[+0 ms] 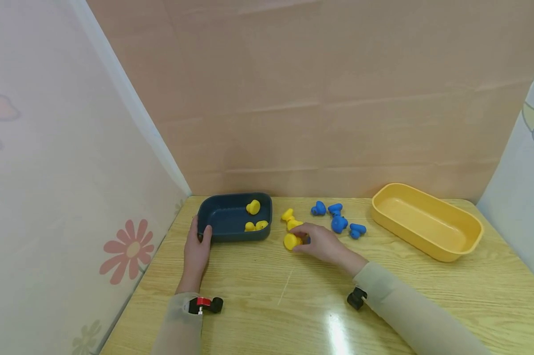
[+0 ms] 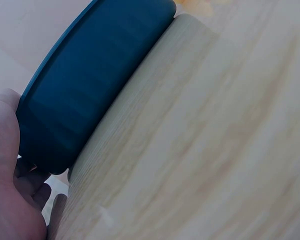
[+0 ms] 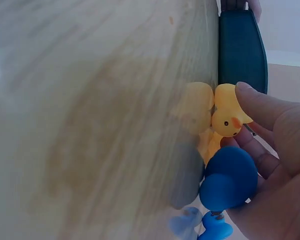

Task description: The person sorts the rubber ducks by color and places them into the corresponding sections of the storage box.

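Note:
A dark blue tray [image 1: 231, 236] stands at the left of the table with three yellow rubber ducks inside. At its near left corner my left hand [image 1: 197, 250] grips the wall, thumb on the front side and fingers round the left side. My right hand [image 1: 322, 242] is right of the tray, thumb and fingers about a yellow rubber duck [image 3: 226, 122] on the tabletop. More yellow ducks [image 1: 288, 214] lie just behind it. In the right wrist view a blue duck [image 3: 230, 175] sits close under the palm.
Several blue ducks [image 1: 339, 224] are scattered behind and right of my right hand. A yellow tray [image 1: 464, 244] stands at the right of the wooden table [image 1: 258, 296]. A brown-papered wall [image 1: 293, 123] rises behind, with pale walls at both sides.

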The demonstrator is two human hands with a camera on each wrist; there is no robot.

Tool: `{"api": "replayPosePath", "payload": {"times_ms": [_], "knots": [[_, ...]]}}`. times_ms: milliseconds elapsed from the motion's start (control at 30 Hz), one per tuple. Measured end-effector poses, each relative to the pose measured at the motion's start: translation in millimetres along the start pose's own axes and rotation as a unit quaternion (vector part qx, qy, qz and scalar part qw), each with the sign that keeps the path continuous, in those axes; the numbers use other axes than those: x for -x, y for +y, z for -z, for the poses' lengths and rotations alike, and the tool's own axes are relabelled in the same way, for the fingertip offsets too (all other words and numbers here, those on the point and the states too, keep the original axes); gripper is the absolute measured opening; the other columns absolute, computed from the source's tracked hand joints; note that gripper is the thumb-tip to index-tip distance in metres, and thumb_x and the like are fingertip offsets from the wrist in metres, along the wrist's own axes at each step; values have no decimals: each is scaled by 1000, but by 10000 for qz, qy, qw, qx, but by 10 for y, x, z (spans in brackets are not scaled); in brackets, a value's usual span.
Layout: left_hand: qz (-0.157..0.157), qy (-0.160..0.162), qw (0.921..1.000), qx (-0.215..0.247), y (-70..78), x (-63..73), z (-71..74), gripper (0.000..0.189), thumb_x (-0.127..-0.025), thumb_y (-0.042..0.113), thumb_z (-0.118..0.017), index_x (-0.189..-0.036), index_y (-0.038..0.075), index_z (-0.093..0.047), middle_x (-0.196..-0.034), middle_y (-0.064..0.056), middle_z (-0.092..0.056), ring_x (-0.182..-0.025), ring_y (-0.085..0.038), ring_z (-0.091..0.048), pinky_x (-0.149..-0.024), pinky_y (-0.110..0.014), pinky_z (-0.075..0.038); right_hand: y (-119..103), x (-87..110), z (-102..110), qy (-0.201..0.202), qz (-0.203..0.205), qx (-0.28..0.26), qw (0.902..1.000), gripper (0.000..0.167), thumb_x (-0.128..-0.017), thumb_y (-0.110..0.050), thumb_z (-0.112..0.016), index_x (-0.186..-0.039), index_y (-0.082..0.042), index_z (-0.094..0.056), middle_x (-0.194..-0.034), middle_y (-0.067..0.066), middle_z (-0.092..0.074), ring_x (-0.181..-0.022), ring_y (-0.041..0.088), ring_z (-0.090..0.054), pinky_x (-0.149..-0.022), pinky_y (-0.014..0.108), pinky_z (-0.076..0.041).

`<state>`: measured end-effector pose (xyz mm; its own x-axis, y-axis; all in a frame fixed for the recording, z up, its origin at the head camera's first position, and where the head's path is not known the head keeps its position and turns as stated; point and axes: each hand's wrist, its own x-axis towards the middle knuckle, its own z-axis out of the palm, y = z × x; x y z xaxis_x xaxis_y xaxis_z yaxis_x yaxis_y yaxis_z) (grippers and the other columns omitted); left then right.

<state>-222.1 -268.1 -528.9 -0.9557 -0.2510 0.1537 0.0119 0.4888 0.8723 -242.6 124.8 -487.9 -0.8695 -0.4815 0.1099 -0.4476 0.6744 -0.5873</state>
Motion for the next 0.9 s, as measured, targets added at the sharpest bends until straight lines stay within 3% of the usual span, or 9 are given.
{"api": "replayPosePath", "payload": {"times_ms": [467,900], "knots": [[54,-1,10000,-70,21,-2,-4,79,-118,52,-46,-179,16,-13,-183,-11,-16,-168,-37,-17,-132,-60,-23,11,-33,-34,14,-150,-82,9999,42,-96,-22,-90,-135,-15,-77,-117,-4,-76,-108,18,-70,-96,46,-58],[-36,69,9999,-113,28,10,-10,77,-119,48,-47,-179,12,-14,-183,-13,-16,-167,-39,-18,-131,-61,-23,-130,-110,65,539,35,-395,9978,47,-99,-24,-87,-142,-13,-73,-127,2,-75,-118,24,-70,-102,52,-58]]}}
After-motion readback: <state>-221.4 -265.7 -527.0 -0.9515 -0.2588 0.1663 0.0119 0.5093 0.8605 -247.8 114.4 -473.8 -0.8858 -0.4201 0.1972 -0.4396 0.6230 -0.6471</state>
